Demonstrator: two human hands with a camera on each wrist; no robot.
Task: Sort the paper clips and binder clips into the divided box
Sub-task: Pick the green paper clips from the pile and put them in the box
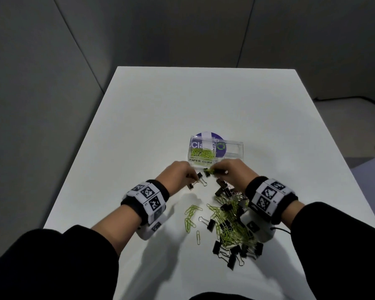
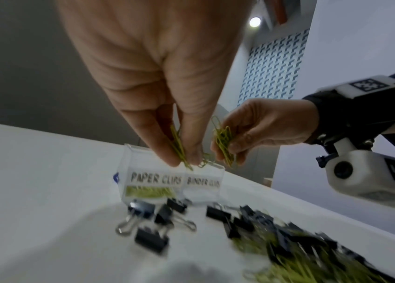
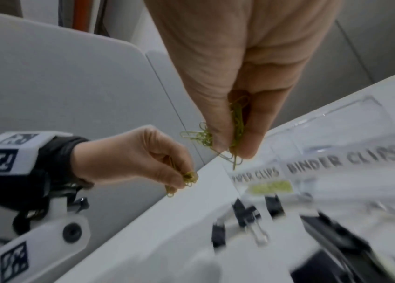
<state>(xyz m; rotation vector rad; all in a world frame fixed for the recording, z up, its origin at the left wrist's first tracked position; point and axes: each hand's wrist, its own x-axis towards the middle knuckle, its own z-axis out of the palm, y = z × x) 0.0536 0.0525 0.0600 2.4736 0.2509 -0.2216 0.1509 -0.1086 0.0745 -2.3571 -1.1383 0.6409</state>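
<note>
Clear divided box (image 1: pixel 236 148) sits mid-table, just beyond both hands, on a purple round sticker (image 1: pixel 206 135). Left compartment, labelled PAPER CLIPS (image 2: pixel 156 178), has a layer of green paper clips (image 1: pixel 202 153) in it; right one, labelled BINDER CLIPS (image 3: pixel 341 159), looks to hold none. Left hand (image 1: pixel 178 173) pinches a few green paper clips (image 2: pixel 178 147) between thumb and fingertips, held above the table just in front of the box. Right hand (image 1: pixel 232 173) pinches a bigger tangled bunch of green clips (image 3: pixel 235 122), near the box's front wall. A few black binder clips (image 1: pixel 200 177) lie on the white table (image 1: pixel 182 100) between hands and box. Mixed pile of green paper clips and black binder clips (image 1: pixel 232 226) lies nearer the person, under the right wrist. Both wrists carry marker-tagged camera cuffs (image 1: pixel 147 200).
</note>
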